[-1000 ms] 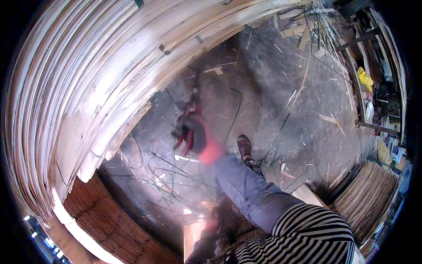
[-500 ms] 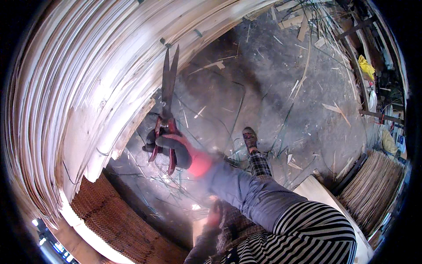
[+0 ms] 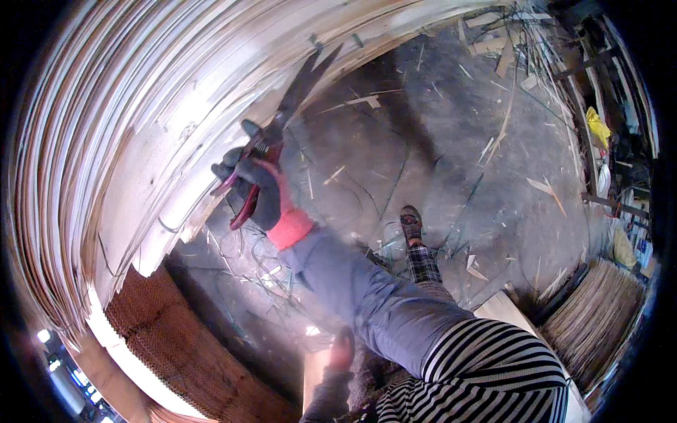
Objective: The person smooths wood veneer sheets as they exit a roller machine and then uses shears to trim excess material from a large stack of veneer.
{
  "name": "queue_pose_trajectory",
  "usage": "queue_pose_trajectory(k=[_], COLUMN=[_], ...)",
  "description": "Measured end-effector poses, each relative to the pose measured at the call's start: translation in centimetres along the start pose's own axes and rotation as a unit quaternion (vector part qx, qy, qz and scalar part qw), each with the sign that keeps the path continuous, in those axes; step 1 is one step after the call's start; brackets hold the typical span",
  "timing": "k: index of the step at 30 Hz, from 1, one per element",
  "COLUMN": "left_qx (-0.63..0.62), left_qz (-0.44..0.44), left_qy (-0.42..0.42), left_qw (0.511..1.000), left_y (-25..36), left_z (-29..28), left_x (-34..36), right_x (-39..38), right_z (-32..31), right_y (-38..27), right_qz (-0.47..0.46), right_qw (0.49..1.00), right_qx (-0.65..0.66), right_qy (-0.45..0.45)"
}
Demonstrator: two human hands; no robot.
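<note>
My right hand, in a dark glove with a red cuff, grips large shears by their red handles. Their long dark blades are slightly parted and reach away along the edge of a tall stack of pale wood veneer sheets. Near the blade tips, small green strap bits show against the stack. A thin strap or wire loops at the stack's lower edge, beside my glove. Low in the view is my left hand, smeared and partly hidden, close to my body; its fingers do not show.
Wood splinters and green strap pieces lie on the grey floor. A brown corrugated-looking stack stands at lower left, a thin-sheet pile at lower right. Shelving with a yellow bag lines the right side. My shoe is mid-floor.
My right hand has moved up and slightly left with the shears, nearer the veneer stack. The blades now tilt further right. My left hand stays low.
</note>
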State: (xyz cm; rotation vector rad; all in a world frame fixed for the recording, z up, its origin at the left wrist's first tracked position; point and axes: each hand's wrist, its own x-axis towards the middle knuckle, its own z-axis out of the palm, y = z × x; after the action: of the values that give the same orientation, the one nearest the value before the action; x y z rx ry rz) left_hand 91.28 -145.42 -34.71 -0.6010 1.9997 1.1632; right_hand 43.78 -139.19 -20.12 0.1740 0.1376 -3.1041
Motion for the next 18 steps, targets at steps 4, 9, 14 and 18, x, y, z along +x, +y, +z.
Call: queue_pose_trajectory(k=[4, 9, 14, 18], left_qx=[0.031, 0.108, 0.085, 0.122], left_qz=[-0.061, 0.103, 0.071, 0.000], left_qy=[0.008, -0.054, -0.018, 0.010], left_qw=[0.998, 0.987, 0.994, 0.992], left_y=[8.6, 5.2, 8.4, 14.5], left_z=[-1.9, -1.9, -4.1, -6.8], left_x=[-1.4, -2.2, -2.1, -1.5], right_x=[-0.2, -7.9, -6.4, -1.5], right_z=[0.5, 0.7, 3.3, 7.6], right_y=[-3.0, -7.7, -14.2, -17.8], right_qz=[0.045, 0.103, 0.075, 0.072], right_qw=[0.998, 0.982, 0.987, 0.996], right_qx=[0.013, -0.087, -0.115, -0.037], right_qy=[0.051, 0.134, 0.079, 0.030])
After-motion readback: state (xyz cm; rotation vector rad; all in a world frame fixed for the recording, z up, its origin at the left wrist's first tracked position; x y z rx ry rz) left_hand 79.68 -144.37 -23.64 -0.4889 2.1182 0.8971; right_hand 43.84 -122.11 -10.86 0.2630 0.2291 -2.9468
